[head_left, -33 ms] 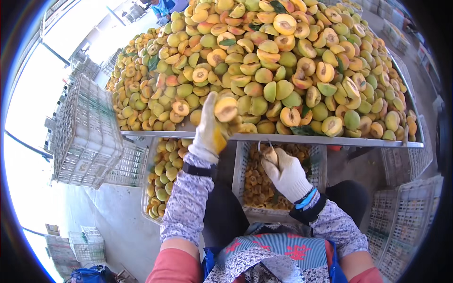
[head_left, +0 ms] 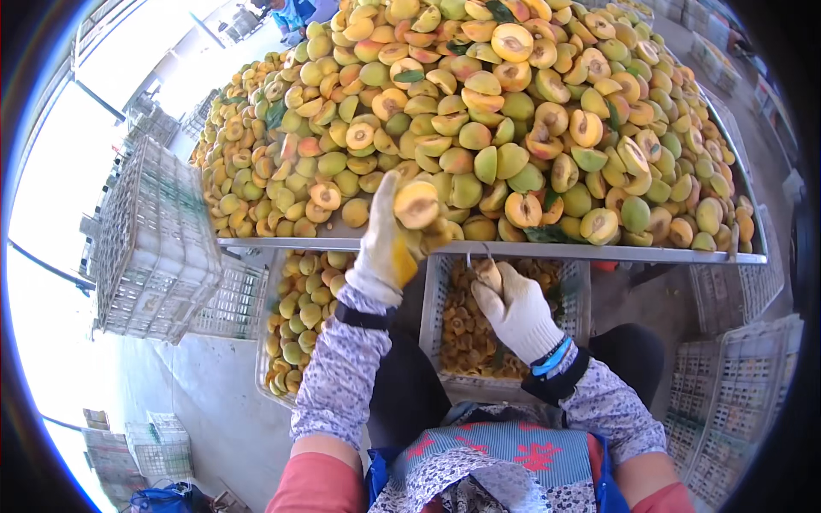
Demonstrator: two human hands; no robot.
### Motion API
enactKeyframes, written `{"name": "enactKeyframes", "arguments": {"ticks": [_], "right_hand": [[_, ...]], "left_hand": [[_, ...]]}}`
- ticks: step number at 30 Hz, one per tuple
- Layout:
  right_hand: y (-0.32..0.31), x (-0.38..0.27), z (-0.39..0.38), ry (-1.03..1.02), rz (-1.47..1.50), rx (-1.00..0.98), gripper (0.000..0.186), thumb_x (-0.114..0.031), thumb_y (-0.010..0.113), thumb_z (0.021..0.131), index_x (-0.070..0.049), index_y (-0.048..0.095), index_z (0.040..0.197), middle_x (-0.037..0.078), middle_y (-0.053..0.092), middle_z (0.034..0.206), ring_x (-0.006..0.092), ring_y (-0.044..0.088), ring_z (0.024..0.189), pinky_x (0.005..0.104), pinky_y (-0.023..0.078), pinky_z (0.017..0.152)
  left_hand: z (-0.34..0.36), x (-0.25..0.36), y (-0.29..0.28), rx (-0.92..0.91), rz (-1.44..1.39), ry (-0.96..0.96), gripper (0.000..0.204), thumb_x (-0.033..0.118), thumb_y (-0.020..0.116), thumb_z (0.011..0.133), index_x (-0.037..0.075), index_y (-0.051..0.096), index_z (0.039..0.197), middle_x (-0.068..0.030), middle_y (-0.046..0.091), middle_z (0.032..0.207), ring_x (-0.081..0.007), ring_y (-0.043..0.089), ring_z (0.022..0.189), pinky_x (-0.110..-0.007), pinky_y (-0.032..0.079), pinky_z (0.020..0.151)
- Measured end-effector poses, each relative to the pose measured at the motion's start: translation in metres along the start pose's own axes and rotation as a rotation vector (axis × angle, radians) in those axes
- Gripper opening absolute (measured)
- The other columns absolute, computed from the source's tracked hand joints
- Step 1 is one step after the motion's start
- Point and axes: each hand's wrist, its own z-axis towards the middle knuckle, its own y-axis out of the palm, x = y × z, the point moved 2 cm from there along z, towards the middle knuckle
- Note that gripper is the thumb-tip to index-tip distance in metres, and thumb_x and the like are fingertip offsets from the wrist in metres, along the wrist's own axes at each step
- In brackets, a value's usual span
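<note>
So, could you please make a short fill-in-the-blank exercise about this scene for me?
1. The left hand and right hand both wear ____.
2. The fruit half is in the ____ hand.
3. The leaves among the heaped fruit are ____ in colour.
4. The tool with the curved metal end is in the ____ hand.
Missing words: gloves; left; green; right.

smooth metal table rim point(head_left: 616, 254), matt plastic crate point(head_left: 162, 256), knit cloth gloves point(head_left: 526, 321).

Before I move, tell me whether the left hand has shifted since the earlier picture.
Yes: against the metal rim, the left hand has shifted slightly rightward and downward.
</note>
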Motion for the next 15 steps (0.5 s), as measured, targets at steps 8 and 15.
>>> {"name": "enactKeyframes", "arguments": {"ticks": [8,15], "right_hand": [[0.000,-0.007,0.001,-0.010,0.154,0.122,0.034,-0.029,0.060,0.099,0.000,0.061,0.116,0.029,0.068,0.090,0.0490,0.066,0.089,0.0476,0.054,0.072],[0.010,0.005,-0.003,0.050,0.435,0.073,0.040,-0.032,0.059,0.103,0.002,0.063,0.122,0.019,0.071,0.101,0.0297,0.067,0.096,0.0368,0.053,0.082]], "left_hand": [[-0.029,-0.065,0.039,-0.044,0.049,0.181,0.066,0.055,0.034,0.107,-0.001,0.051,0.136,-0.0181,0.067,0.103,-0.0270,0.064,0.093,-0.039,0.054,0.090],[-0.041,-0.066,0.060,-0.046,0.076,0.217,0.065,0.055,0.033,0.108,-0.002,0.052,0.133,-0.0178,0.067,0.104,-0.0292,0.067,0.094,-0.040,0.055,0.089]]}}
